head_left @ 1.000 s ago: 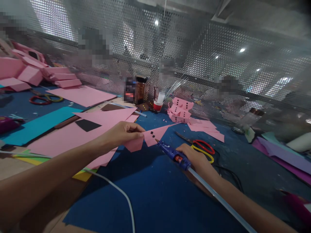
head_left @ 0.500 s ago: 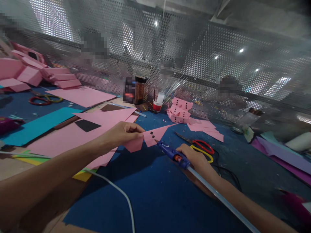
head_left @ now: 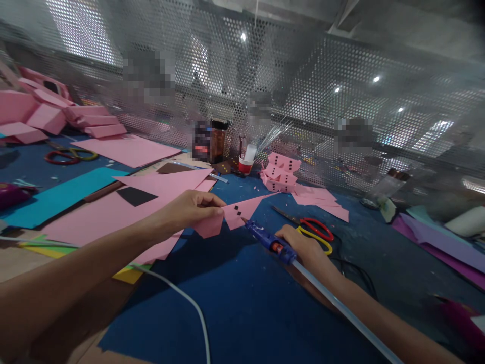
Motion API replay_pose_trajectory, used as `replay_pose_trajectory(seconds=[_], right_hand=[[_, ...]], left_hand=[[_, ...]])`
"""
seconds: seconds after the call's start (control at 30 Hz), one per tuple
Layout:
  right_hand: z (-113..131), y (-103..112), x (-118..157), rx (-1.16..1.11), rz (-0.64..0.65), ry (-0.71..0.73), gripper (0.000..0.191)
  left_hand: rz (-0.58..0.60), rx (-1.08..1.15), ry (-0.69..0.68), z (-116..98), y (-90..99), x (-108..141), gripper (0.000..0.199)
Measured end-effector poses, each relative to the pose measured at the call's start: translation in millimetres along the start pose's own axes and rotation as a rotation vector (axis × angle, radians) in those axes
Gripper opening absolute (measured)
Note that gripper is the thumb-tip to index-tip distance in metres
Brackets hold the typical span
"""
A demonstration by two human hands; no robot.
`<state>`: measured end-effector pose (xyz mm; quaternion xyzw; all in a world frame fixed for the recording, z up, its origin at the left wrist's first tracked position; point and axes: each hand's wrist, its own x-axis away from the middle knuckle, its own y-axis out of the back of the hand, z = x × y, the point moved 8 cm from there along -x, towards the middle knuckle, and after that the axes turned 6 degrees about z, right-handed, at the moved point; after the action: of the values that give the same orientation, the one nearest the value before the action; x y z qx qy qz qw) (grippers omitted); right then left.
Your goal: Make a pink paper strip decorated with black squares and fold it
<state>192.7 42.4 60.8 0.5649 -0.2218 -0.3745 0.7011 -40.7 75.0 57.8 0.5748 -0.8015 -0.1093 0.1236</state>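
Note:
Between the fingers of my left hand (head_left: 195,208) is a folded pink paper piece (head_left: 248,208) with small black squares on it, held up above the blue table surface (head_left: 235,303). My right hand (head_left: 305,247) is wrapped round a blue hot glue gun (head_left: 271,240), a long clear glue stick (head_left: 341,306) running out of its back. The gun's nozzle tip is at the lower edge of the pink piece, close to the black squares; whether it touches I cannot tell. Scissors (head_left: 316,230) with red and yellow handles lie just beyond my right hand.
Pink sheets (head_left: 91,217) and a teal strip (head_left: 64,197) lie at left. Behind stand a stack of dotted pink pieces (head_left: 280,172), a red-and-white cup (head_left: 245,164) and a perforated metal screen (head_left: 303,91). A white cable (head_left: 189,298) crosses the front; purple paper (head_left: 439,242) lies right.

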Motion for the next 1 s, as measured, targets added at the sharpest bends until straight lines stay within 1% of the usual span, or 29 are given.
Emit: replay_pose_trajectory(seconds=[0.13,0.33,0.53,1.0], right_hand=[[-1.9,-1.6,-0.5,0.026,0.003,-0.017,0.013],[-0.3,-1.1,0.0,0.046,-0.019,-0.002,0.012],[1.0,1.3,0.5,0.046,-0.054,-0.03,0.008],[0.8,1.5,0.9,0.054,-0.023,-0.04,0.008]], left_hand=[[0.006,0.012,0.009,0.2,-0.5,0.6,0.026],[0.014,0.016,0.007,0.5,-0.7,1.1,0.025],[0.01,0.01,0.014,1.4,-0.3,0.3,0.025],[0.009,0.026,0.003,1.1,0.0,0.6,0.021]])
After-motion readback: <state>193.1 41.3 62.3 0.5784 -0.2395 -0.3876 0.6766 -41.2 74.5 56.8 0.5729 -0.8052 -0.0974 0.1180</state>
